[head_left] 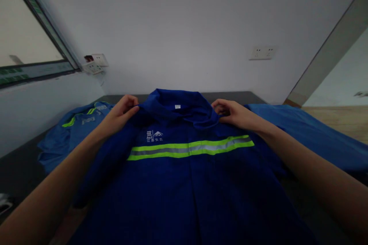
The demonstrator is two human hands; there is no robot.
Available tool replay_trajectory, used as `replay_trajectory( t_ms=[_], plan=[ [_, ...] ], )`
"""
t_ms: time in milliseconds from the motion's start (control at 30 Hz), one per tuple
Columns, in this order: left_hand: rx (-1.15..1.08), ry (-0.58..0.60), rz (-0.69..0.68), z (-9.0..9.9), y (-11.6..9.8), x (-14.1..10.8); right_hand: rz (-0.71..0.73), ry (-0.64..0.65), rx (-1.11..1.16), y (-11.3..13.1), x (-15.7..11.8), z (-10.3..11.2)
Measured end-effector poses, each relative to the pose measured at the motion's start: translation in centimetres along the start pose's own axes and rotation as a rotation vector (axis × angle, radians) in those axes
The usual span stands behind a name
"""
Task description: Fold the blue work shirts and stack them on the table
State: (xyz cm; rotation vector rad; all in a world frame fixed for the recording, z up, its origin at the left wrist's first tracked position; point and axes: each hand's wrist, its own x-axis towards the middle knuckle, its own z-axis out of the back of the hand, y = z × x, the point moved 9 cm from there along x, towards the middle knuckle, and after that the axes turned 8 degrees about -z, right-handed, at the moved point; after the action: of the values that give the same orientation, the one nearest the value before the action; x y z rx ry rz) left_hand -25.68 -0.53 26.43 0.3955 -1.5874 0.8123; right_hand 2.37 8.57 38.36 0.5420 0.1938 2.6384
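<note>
A dark blue work jacket [172, 180] is spread in front of me, its front facing up and its collar toward the wall. A yellow-green and grey reflective band crosses the chest, with a white printed logo above it on the left. My left hand [125, 109] pinches the cloth at the shoulder left of the collar. On the other side of the collar, my right hand [230, 111] has its fingers curled closed on the opposite shoulder. A small white label shows inside the neck. The jacket's lower part runs out of view, dark.
A lighter blue garment with reflective strips [74, 130] lies crumpled on the dark table [23, 160] at left. Another blue garment [304, 130] lies at right. Behind stands a white wall with sockets [262, 53]. A window frame [40, 72] is at upper left.
</note>
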Motion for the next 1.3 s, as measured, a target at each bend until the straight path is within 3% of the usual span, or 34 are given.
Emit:
replay_trajectory(
  t_ms=[133,267,333,433,500,600,633,733,767,867,1000,1167,1300],
  plan=[
    [0.062,0.042,-0.069,3.5,-4.6,-0.2,0.082,-0.182,-0.205,5.7,-3.8,1.3],
    [0.22,0.044,-0.193,6.4,-9.0,0.0,0.111,-0.242,-0.291,9.5,-6.6,3.1],
    [0.259,-0.065,-0.189,8.0,-10.9,0.0,0.134,-0.277,-0.27,11.2,-7.8,4.3],
    [0.309,-0.333,-0.168,10.6,-13.6,0.0,0.22,-0.442,-0.266,13.4,-9.3,6.6],
    [0.409,-0.331,-0.209,10.6,-15.1,0.8,0.274,-0.567,-0.325,14.4,-9.7,7.5],
    [0.591,-0.128,-0.278,9.3,-16.5,2.6,0.327,-0.719,-0.466,15.9,-9.9,7.8],
    [0.621,-0.147,-0.297,9.7,-17.0,2.8,0.355,-0.798,-0.5,16.6,-10.5,8.0],
    [0.58,-0.399,-0.362,12.0,-18.8,2.2,0.463,-1.047,-0.553,18.9,-13.4,8.5],
    [0.558,-0.404,-0.379,11.9,-19.0,2.1,0.489,-1.053,-0.575,19.5,-13.9,8.4],
    [0.52,-0.208,-0.368,10.0,-17.8,2.5,0.464,-0.876,-0.631,19.4,-12.9,7.9],
    [0.282,-0.139,-0.261,9.7,-14.8,2.2,0.366,-0.681,-0.586,17.3,-11.4,8.0],
    [0.033,0.133,-0.116,7.4,-12.5,1.1,0.302,-0.487,-0.511,15.1,-10.6,6.8],
    [-0.045,0.095,-0.115,7.2,-13.4,-0.5,0.295,-0.497,-0.441,14.6,-11.6,6.5]
  ],
)
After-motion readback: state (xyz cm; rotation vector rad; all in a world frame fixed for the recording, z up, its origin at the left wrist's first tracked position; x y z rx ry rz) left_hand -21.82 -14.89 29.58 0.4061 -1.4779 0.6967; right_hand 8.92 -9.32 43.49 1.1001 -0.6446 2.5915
